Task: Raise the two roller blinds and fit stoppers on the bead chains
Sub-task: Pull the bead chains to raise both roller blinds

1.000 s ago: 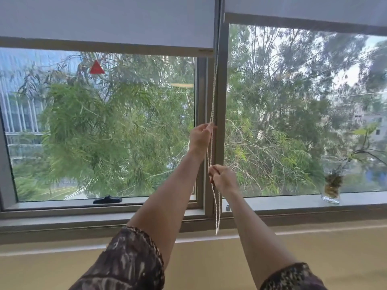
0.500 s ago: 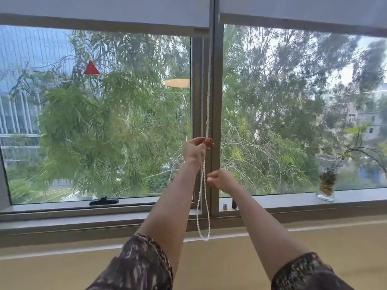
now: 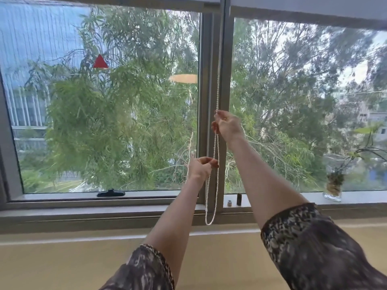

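Note:
A white bead chain [image 3: 217, 91] hangs as a loop in front of the grey post between the two windows, its bottom near the sill. My right hand [image 3: 227, 125] is the upper one and pinches the chain at mid-window height. My left hand [image 3: 202, 167] is lower and to the left, its fingers closed on a strand of the same loop. The left blind [image 3: 117, 0] shows only its bottom bar at the top edge. The right blind [image 3: 303, 8] hangs slightly lower, its grey bar slanting across the top right.
On the right sill next to the post stand a small silver piece [image 3: 230, 203] and a small dark piece [image 3: 239, 199]. A glass vase with a plant [image 3: 333, 188] stands at the far right. A black window handle [image 3: 111, 193] lies on the left frame.
The left blind has risen almost out of view. My right hand has moved up above my left, and my left hand has come down along the chain.

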The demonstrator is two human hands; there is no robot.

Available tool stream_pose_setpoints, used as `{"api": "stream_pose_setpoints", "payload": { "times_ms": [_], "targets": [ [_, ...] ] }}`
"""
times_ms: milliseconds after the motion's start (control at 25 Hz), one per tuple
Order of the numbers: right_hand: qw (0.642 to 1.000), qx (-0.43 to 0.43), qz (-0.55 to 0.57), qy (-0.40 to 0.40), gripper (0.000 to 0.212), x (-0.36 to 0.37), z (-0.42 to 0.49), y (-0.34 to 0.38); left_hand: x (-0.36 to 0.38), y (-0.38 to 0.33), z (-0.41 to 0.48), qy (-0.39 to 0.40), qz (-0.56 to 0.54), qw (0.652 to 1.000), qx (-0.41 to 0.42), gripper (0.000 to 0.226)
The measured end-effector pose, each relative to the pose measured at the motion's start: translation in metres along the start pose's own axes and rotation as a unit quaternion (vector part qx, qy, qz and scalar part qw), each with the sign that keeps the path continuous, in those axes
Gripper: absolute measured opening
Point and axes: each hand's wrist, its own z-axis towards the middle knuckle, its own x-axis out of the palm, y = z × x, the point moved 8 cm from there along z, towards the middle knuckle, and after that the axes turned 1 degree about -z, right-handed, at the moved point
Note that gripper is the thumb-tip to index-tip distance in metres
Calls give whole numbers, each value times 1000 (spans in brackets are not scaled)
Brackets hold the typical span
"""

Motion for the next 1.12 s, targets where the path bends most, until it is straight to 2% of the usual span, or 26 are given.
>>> {"api": "stream_pose_setpoints", "payload": {
  "times_ms": [160, 280, 360, 440, 560, 640, 760, 960, 1040, 1120],
  "targets": [
    [998, -17, -65, -22, 24, 4, -17, -19, -3, 15, -3, 32, 97, 994, -26, 4],
    [995, -16, -102, -8, 24, 11, -29, -40, -10, 21, -2, 48, 152, 987, -23, 36],
    [990, -16, -138, -7, 23, 14, -38, -53, -14, 7, -3, 44, 120, 992, -7, 35],
    [985, -10, -170, 2, 23, 16, -46, -70, -18, -20, -4, 23, 19, 999, 14, 30],
    [985, 46, -161, 31, 21, 21, -59, -103, -12, -70, -6, 23, -82, 995, 54, 33],
    [983, 70, -168, 34, 21, 23, -66, -121, -6, -99, -4, 29, -86, 991, 94, 32],
    [977, 63, -197, 52, 21, 29, -74, -136, 2, -124, 4, 19, -101, 987, 126, 27],
    [955, 85, -259, 119, 25, 32, -80, -165, 2, -95, 14, -2, -75, 994, 76, 12],
    [944, 93, -286, 137, 26, 28, -78, -169, -2, -84, 17, -1, -54, 996, 70, 18],
    [953, 99, -266, 108, 31, 18, -65, -153, -9, -77, 22, -9, -33, 998, 59, 23]
  ]
}}
